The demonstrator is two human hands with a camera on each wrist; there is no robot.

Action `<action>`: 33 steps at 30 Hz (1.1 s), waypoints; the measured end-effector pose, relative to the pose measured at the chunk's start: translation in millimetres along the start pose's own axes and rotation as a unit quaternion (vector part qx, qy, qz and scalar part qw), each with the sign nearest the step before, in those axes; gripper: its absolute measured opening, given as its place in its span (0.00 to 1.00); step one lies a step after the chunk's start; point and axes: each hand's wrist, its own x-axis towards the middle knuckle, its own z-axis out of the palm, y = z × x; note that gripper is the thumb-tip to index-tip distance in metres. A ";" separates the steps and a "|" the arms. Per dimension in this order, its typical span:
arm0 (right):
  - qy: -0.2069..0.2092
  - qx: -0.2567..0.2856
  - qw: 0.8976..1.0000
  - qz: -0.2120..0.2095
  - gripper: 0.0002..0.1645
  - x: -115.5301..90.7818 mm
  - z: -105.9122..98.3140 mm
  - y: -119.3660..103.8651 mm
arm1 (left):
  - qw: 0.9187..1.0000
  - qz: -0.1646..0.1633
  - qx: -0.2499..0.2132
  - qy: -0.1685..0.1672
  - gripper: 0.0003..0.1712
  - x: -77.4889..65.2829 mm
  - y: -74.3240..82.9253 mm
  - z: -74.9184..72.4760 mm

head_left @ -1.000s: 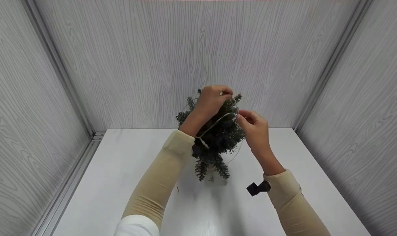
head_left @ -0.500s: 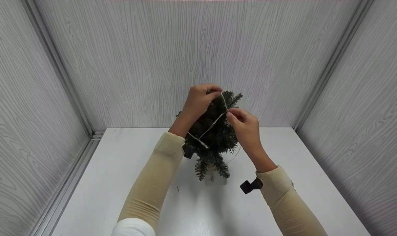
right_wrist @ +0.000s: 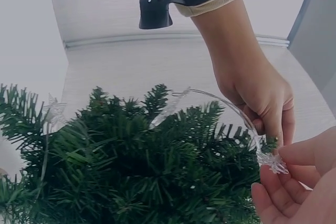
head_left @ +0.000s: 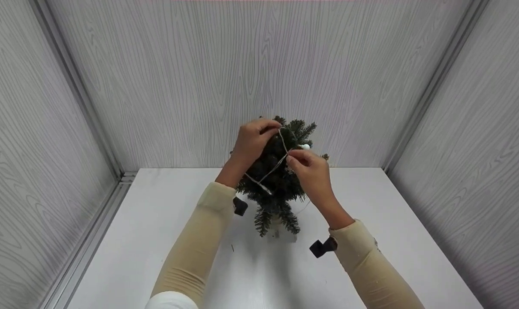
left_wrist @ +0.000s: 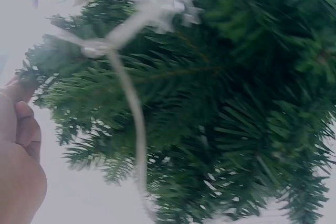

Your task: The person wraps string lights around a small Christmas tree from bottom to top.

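Note:
A small artificial Christmas tree (head_left: 274, 171) stands on the white table, its green needles filling much of both wrist views. A thin string of lights (head_left: 283, 140) crosses its front. My left hand (head_left: 251, 139) pinches the strand near the top of the tree. Lower and to the right, my right hand (head_left: 310, 171) pinches the same strand, with a short stretch running between the hands. In the right wrist view, a clear snowflake-shaped light (right_wrist: 272, 162) is between my right hand's fingers. Another snowflake light (left_wrist: 170, 1) lies against the needles, blurred in the left wrist view.
A clear star-shaped light (right_wrist: 54, 114) sits on the tree's other side. The tree's pale base (head_left: 281, 234) rests on the table (head_left: 165, 231), with a tiny dark stick (head_left: 232, 247) nearby. The grey back wall (head_left: 259, 77) rises close behind the tree.
Both hands have shifted left and slightly down across the tree, drawing the strand along between them. A white light has come into sight beside my right hand.

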 end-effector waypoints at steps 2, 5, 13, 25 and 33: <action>-0.002 0.003 1.000 0.001 0.13 -0.7 2.2 1.8 | 1.000 0.026 0.005 0.011 0.09 -3.0 -3.6 0.7; -0.004 0.005 1.000 0.004 0.11 -2.1 4.8 4.2 | 0.999 0.047 -0.001 0.025 0.09 -6.5 -8.6 3.0; -0.015 -0.007 1.000 -0.007 0.09 -4.6 9.6 8.5 | 0.998 0.055 -0.014 0.038 0.08 -12.5 -16.1 7.7; -0.014 -0.004 1.000 -0.003 0.10 -5.5 9.9 11.1 | 0.999 0.036 -0.033 0.023 0.09 -9.7 -16.6 10.2; -0.007 -0.016 1.000 -0.005 0.13 -8.8 4.1 7.9 | 0.999 0.028 -0.036 0.017 0.10 -10.0 -14.7 9.2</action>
